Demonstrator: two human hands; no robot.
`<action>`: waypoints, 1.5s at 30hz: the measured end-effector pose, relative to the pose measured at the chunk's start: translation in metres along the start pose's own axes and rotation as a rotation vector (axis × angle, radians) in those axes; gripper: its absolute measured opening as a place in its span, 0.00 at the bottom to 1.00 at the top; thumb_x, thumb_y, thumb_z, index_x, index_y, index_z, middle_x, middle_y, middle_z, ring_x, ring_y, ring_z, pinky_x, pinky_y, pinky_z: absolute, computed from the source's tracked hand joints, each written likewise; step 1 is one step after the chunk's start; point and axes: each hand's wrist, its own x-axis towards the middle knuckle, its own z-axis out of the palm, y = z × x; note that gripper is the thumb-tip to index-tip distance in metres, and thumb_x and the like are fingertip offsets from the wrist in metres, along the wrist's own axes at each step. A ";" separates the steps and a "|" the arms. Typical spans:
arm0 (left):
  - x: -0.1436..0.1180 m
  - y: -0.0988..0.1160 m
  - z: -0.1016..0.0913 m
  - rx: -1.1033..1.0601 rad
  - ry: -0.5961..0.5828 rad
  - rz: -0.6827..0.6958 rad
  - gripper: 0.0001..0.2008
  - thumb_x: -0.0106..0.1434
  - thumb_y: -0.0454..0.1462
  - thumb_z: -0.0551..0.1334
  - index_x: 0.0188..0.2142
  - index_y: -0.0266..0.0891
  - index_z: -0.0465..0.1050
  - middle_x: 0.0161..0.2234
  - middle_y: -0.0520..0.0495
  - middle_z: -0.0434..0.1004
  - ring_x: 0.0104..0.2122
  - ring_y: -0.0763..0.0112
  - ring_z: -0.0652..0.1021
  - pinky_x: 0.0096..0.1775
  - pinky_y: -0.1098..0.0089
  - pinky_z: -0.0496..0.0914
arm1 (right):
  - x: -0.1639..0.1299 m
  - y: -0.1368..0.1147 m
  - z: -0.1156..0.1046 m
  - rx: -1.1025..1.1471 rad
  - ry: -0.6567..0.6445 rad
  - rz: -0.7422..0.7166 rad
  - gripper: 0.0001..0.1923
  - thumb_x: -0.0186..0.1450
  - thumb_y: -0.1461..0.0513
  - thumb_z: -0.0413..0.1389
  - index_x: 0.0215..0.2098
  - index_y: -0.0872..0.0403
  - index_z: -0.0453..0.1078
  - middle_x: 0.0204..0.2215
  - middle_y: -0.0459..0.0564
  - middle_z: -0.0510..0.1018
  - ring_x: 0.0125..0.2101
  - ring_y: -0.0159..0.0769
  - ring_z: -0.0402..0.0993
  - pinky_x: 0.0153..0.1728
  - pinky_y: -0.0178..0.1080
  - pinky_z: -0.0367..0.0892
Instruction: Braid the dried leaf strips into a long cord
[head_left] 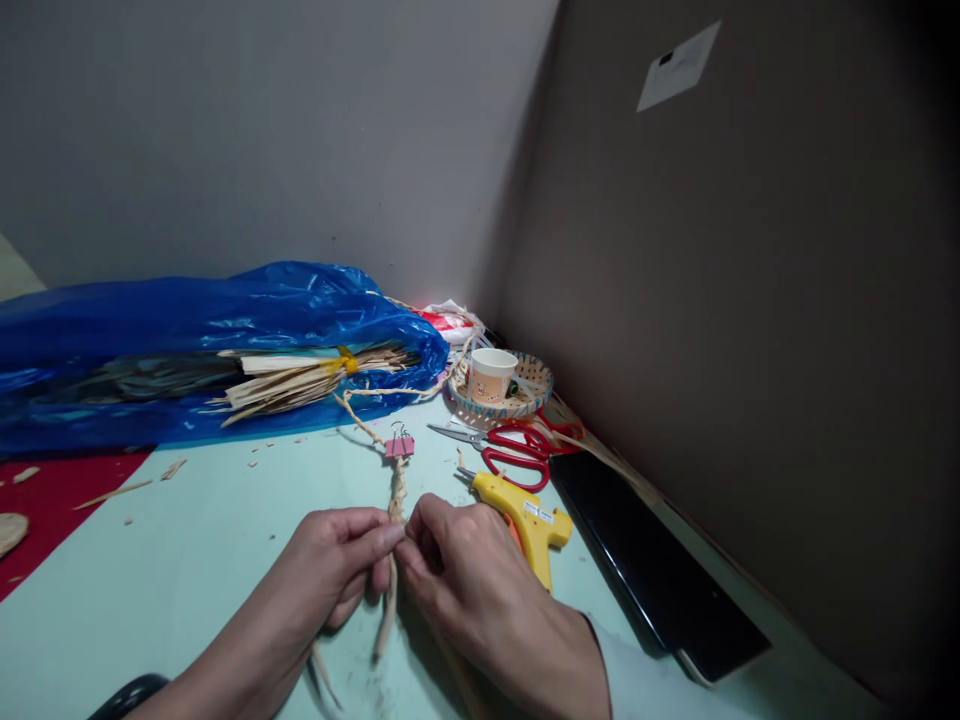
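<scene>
A thin braid of tan plant fibre [398, 482] runs down from a pink binder clip [400, 446] toward me. Thumb and fingers of my left hand [341, 565] pinch its lower end from the left. Close against it on the right, my right hand [480, 580] is also closed on the fibre strands. Loose strand ends [386, 620] hang below my fingers onto the table. Beyond the clip the finished-looking cord [405, 391] continues back toward a small basket. Exactly which strand each hand holds is partly hidden by my fingers.
A yellow glue gun [529, 515] and red-handled scissors [517, 450] lie right of the braid. A black flat device [652, 560] is farther right. Behind stand a paper cup [491, 373] in a woven basket [540, 395] and a blue plastic bag [172, 310] with bundled dry fibre [300, 380].
</scene>
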 end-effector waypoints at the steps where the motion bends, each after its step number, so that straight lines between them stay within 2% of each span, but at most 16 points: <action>1: 0.000 0.000 0.000 0.002 -0.006 0.002 0.18 0.51 0.48 0.66 0.17 0.38 0.67 0.08 0.61 0.56 0.09 0.88 0.49 0.14 0.78 0.39 | 0.000 0.000 0.000 0.002 0.001 -0.002 0.08 0.68 0.60 0.49 0.31 0.53 0.63 0.25 0.45 0.72 0.25 0.31 0.62 0.25 0.35 0.47; 6: -0.004 0.002 0.003 0.035 0.008 -0.006 0.17 0.50 0.48 0.65 0.16 0.39 0.67 0.07 0.65 0.49 0.09 0.87 0.48 0.14 0.78 0.39 | -0.002 0.000 -0.009 0.015 -0.044 0.001 0.10 0.70 0.58 0.48 0.34 0.53 0.67 0.28 0.47 0.73 0.29 0.33 0.65 0.28 0.35 0.50; 11: -0.006 0.002 0.006 0.061 0.025 -0.009 0.17 0.49 0.49 0.64 0.16 0.39 0.67 0.07 0.65 0.47 0.09 0.86 0.47 0.14 0.77 0.38 | 0.003 0.008 -0.023 0.067 -0.037 0.003 0.10 0.68 0.60 0.49 0.30 0.53 0.67 0.23 0.44 0.71 0.26 0.30 0.62 0.27 0.34 0.51; 17: -0.002 -0.001 0.005 0.042 0.019 -0.017 0.16 0.50 0.49 0.62 0.18 0.40 0.67 0.07 0.66 0.45 0.10 0.84 0.45 0.15 0.75 0.39 | 0.003 0.003 -0.024 0.209 -0.143 0.046 0.09 0.66 0.61 0.50 0.29 0.53 0.68 0.24 0.44 0.74 0.26 0.30 0.65 0.26 0.32 0.54; 22: -0.007 -0.003 0.006 -0.027 0.046 0.051 0.13 0.55 0.45 0.62 0.23 0.38 0.68 0.09 0.63 0.53 0.13 0.83 0.49 0.19 0.76 0.41 | -0.012 -0.016 -0.007 0.135 -0.133 0.045 0.07 0.67 0.61 0.48 0.39 0.51 0.67 0.31 0.49 0.75 0.28 0.34 0.69 0.29 0.34 0.60; 25: -0.009 -0.003 0.005 -0.049 0.022 0.080 0.14 0.59 0.45 0.61 0.24 0.36 0.71 0.09 0.62 0.55 0.13 0.83 0.49 0.20 0.74 0.41 | -0.015 -0.021 0.002 0.059 -0.221 0.066 0.11 0.64 0.66 0.48 0.43 0.51 0.66 0.39 0.53 0.76 0.36 0.41 0.73 0.30 0.36 0.62; 28: -0.007 -0.005 0.001 -0.043 -0.049 0.087 0.15 0.56 0.46 0.64 0.28 0.34 0.74 0.11 0.61 0.57 0.13 0.84 0.49 0.20 0.74 0.40 | -0.014 -0.019 0.003 -0.035 -0.317 0.008 0.15 0.64 0.68 0.47 0.47 0.53 0.67 0.45 0.56 0.75 0.43 0.46 0.72 0.34 0.38 0.63; 30: -0.004 -0.006 -0.001 -0.054 -0.074 0.079 0.15 0.54 0.46 0.66 0.28 0.34 0.73 0.13 0.62 0.56 0.13 0.84 0.49 0.19 0.74 0.40 | -0.013 -0.015 -0.002 -0.027 -0.249 -0.062 0.12 0.68 0.64 0.47 0.46 0.53 0.68 0.44 0.55 0.76 0.42 0.44 0.72 0.37 0.39 0.63; 33: -0.002 -0.007 -0.003 -0.059 -0.085 0.064 0.16 0.56 0.48 0.65 0.27 0.36 0.70 0.12 0.65 0.50 0.13 0.84 0.46 0.17 0.75 0.39 | -0.009 -0.007 -0.012 0.036 0.029 -0.062 0.10 0.70 0.58 0.47 0.41 0.52 0.69 0.39 0.51 0.77 0.41 0.40 0.71 0.40 0.38 0.62; 34: -0.001 -0.007 -0.003 -0.055 -0.098 0.069 0.16 0.57 0.48 0.64 0.26 0.37 0.70 0.11 0.65 0.49 0.13 0.84 0.45 0.16 0.76 0.39 | -0.007 -0.004 -0.015 0.056 0.073 -0.040 0.10 0.70 0.58 0.48 0.40 0.52 0.69 0.37 0.50 0.77 0.39 0.38 0.70 0.39 0.38 0.61; 35: 0.000 -0.007 -0.003 -0.057 -0.110 0.076 0.16 0.57 0.48 0.64 0.27 0.36 0.71 0.11 0.66 0.48 0.13 0.84 0.45 0.16 0.76 0.39 | -0.006 -0.001 -0.016 0.078 0.078 -0.020 0.10 0.70 0.57 0.49 0.40 0.52 0.69 0.36 0.49 0.77 0.38 0.37 0.70 0.38 0.37 0.61; 37: 0.001 -0.007 -0.002 -0.072 -0.122 0.086 0.17 0.55 0.49 0.65 0.30 0.36 0.71 0.11 0.66 0.49 0.13 0.84 0.45 0.16 0.77 0.40 | -0.002 0.003 -0.015 0.142 -0.002 -0.015 0.09 0.69 0.57 0.50 0.39 0.53 0.69 0.33 0.48 0.76 0.35 0.36 0.70 0.34 0.35 0.60; 40: 0.002 -0.007 0.000 -0.091 -0.110 0.092 0.19 0.51 0.50 0.67 0.30 0.37 0.69 0.12 0.63 0.55 0.13 0.85 0.46 0.16 0.76 0.40 | 0.004 0.006 -0.006 0.247 -0.107 -0.053 0.12 0.71 0.58 0.45 0.36 0.53 0.68 0.30 0.47 0.75 0.33 0.33 0.69 0.33 0.33 0.60; 42: 0.000 -0.007 0.001 -0.078 -0.108 0.105 0.20 0.51 0.51 0.67 0.28 0.37 0.68 0.12 0.63 0.55 0.13 0.85 0.46 0.16 0.76 0.40 | 0.007 0.007 0.002 0.246 -0.101 -0.056 0.15 0.72 0.59 0.42 0.34 0.54 0.67 0.29 0.47 0.75 0.32 0.33 0.69 0.32 0.33 0.59; 45: -0.006 -0.006 0.005 -0.068 -0.095 0.128 0.19 0.52 0.51 0.66 0.29 0.38 0.66 0.12 0.66 0.49 0.14 0.84 0.46 0.16 0.77 0.40 | 0.009 0.008 0.010 0.156 -0.062 -0.047 0.14 0.72 0.59 0.43 0.36 0.55 0.67 0.32 0.51 0.75 0.35 0.36 0.69 0.33 0.34 0.58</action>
